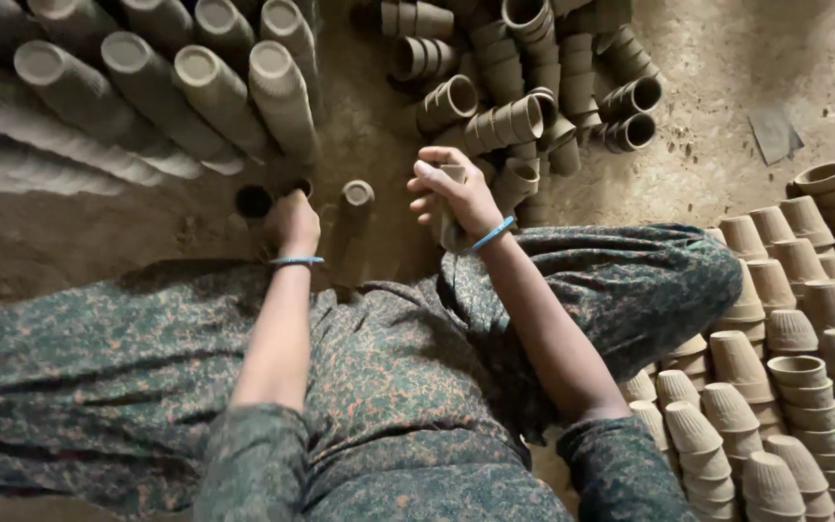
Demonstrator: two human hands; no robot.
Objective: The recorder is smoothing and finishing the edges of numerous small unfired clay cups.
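Right hand (451,198): closed around a short stack of nested clay cups (450,215), held above the lap beside the heap of loose cup stacks (524,87). Left hand (294,224): fingers curled on a cup stack (268,237) on the dirt floor (70,232), grip unclear; an upright stack (357,198) just beside. Long nested rows (176,87) lie behind; upturned cups (785,387) at right.

Matt raw clay cups (495,126); dusty earth floor (727,58).
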